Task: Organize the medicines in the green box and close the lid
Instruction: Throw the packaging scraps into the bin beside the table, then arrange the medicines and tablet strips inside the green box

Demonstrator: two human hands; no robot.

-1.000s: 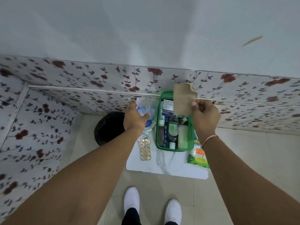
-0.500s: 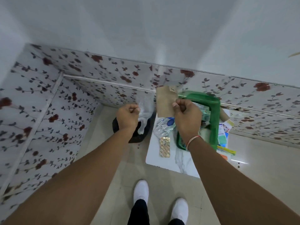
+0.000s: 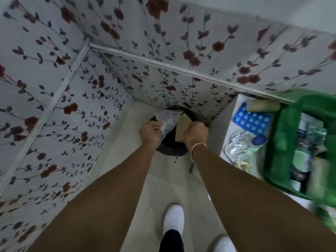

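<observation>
My left hand (image 3: 150, 132) is closed on a crumpled clear plastic wrapper (image 3: 168, 120). In my right hand (image 3: 195, 132) I grip a brown paper envelope (image 3: 181, 129). Both hands hang over the black bin (image 3: 172, 149) in the floor corner. At the right, blurred, the open green box (image 3: 272, 146) stands on a white table (image 3: 230, 113) with bottles and packs inside. Beside the box lie a blue blister pack (image 3: 251, 120), a silver foil strip (image 3: 238, 149) and a brown paper roll (image 3: 263, 106).
Floral-papered walls close in on the left and behind the bin. My white shoes (image 3: 173, 220) stand on the pale tiled floor. More packets lie blurred at the table's near right edge (image 3: 327, 218).
I have turned left and both hands carried the wrapper and the envelope from above the table to over the bin. The green box has slid to the right edge of view.
</observation>
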